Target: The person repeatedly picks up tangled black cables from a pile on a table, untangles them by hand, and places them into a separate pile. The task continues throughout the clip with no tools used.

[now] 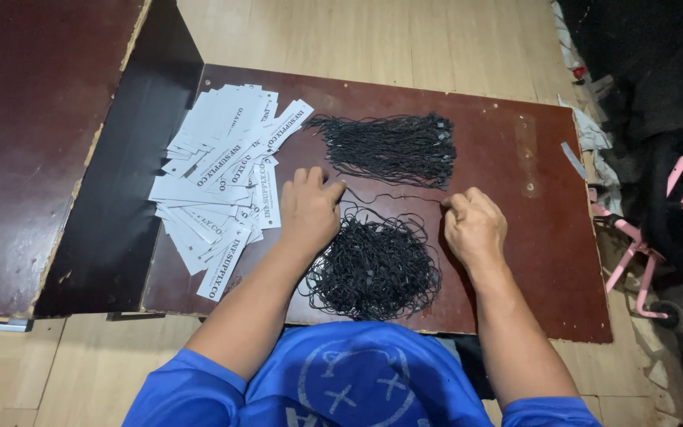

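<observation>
Two hands stretch one black cord over a dark red worktop (515, 237).

The left hand (308, 209) and right hand (474, 225) each pinch an end of the cord (393, 196), fingers narrowed on it, so it runs between them. A tangled heap (373, 269) of cords lies just below it, a straighter bundle (389, 149) just beyond. White paper tags (219, 178) lie fanned out to the left, near the left hand.

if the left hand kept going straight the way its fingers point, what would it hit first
Probably the straight bundle of black cords: the left hand points up and slightly right, toward its near end, though height above the board is unclear.
</observation>
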